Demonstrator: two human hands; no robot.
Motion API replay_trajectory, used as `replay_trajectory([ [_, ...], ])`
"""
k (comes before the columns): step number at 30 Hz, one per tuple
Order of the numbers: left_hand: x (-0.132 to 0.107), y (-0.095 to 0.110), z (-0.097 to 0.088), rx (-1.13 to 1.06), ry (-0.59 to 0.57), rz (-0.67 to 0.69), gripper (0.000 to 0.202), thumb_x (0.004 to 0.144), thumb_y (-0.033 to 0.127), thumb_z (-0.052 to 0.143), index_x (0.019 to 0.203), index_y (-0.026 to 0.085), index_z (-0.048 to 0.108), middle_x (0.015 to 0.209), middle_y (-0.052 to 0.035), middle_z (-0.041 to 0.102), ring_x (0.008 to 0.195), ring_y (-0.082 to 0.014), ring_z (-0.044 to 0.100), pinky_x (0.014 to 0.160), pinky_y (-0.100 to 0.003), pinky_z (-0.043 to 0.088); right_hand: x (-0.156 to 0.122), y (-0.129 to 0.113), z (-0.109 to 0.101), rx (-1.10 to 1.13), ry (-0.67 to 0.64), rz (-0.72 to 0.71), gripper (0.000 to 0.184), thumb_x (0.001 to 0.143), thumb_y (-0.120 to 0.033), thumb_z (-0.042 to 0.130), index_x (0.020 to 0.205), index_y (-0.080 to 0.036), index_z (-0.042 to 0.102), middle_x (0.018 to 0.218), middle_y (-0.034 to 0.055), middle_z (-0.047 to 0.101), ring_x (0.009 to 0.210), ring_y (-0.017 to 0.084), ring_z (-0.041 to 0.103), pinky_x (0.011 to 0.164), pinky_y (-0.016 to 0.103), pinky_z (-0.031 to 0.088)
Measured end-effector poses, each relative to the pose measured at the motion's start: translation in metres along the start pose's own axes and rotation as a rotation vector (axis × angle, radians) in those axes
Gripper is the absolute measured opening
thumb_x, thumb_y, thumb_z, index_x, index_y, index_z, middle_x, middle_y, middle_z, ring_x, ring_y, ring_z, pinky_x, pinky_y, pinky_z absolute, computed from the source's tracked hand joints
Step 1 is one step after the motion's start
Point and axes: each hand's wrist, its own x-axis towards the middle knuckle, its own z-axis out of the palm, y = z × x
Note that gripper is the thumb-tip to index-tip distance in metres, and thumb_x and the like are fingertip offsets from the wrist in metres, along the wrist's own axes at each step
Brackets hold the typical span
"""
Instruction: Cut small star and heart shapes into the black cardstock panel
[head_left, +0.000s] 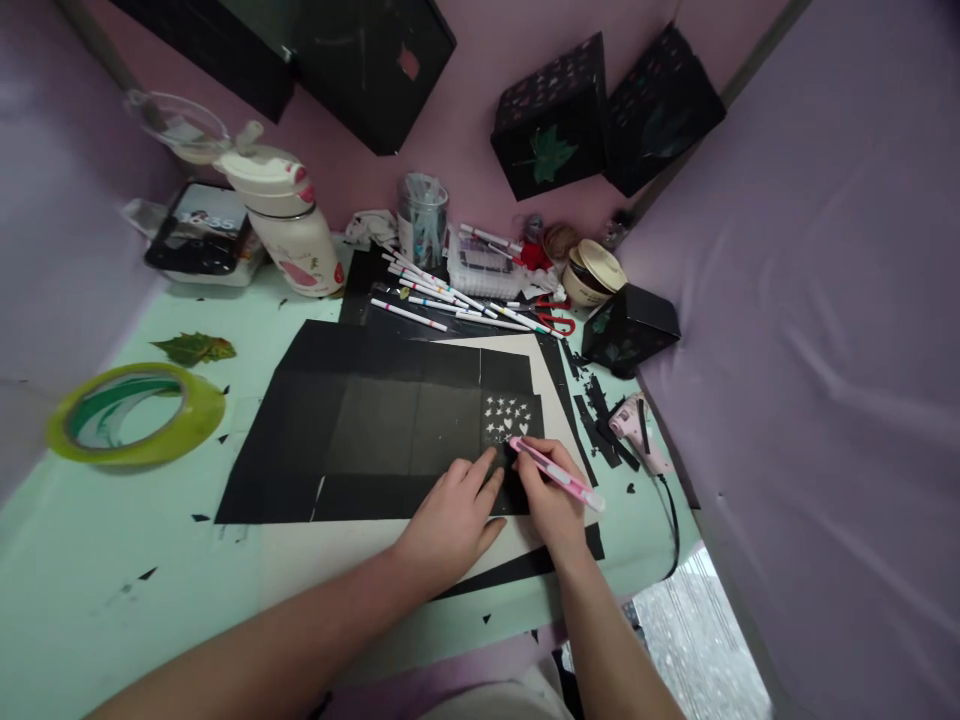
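Black card (375, 420) lies mid tabletop (75, 530), toward the front edge; likely light, tears easily around cutouts (523, 428): hold plain borders. Your left hand (454, 505) presses, fingers spread; right hand (551, 508) pinches pink cutter (559, 473).

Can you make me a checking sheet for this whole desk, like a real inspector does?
Surface: pale green table, dotted with small black scraps.
Job's things: black paper lying over white paper; star and heart shapes near its right side; pink pen-shaped tool.
Clutter: yellow tape roll, leaf, white markers, red-handled scissors, bottle.
Hands: left hand spread on the black paper; right hand gripping the pink tool.
Cables: one black cord from a pale pink device, reaching the table's right edge.
Surroundings: purple drapes, pink wall, dark boxes.
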Motion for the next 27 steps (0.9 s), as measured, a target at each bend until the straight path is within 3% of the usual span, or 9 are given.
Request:
replay_trajectory([
  [7, 0.001, -0.004, -0.005, -0.080, 0.049, 0.021, 0.043, 0.088, 0.026, 0.058, 0.126, 0.006, 0.054, 0.137, -0.0187, 0.050, 0.107, -0.0272, 0.050, 0.095, -0.041, 0.043, -0.002, 0.009, 0.014, -0.115, 0.057, -0.104, 0.012, 0.085, -0.029, 0.060, 0.083, -0.019, 0.066, 0.075, 0.0028, 0.070, 0.067, 0.018, 0.065, 0.062, 0.028, 0.052],
  [11, 0.001, -0.004, -0.004, -0.114, 0.053, 0.009, 0.039, 0.089, 0.023, 0.054, 0.125, 0.011, 0.054, 0.138, -0.0159, 0.050, 0.107, -0.0262, 0.051, 0.094, -0.042, 0.044, -0.003, 0.012, 0.014, -0.124, 0.049, -0.123, 0.012, 0.085, -0.029, 0.059, 0.084, -0.019, 0.066, 0.075, 0.0028, 0.070, 0.065, 0.017, 0.064, 0.060, 0.028, 0.052],
  [27, 0.002, -0.003, -0.003, -0.099, 0.035, 0.013, 0.035, 0.088, 0.019, 0.052, 0.122, 0.009, 0.055, 0.137, -0.0171, 0.051, 0.106, -0.0268, 0.052, 0.092, -0.043, 0.045, -0.003, 0.010, 0.013, -0.169, 0.003, -0.156, 0.011, 0.086, -0.028, 0.057, 0.087, -0.019, 0.065, 0.076, 0.0036, 0.070, 0.063, 0.017, 0.064, 0.059, 0.028, 0.051],
])
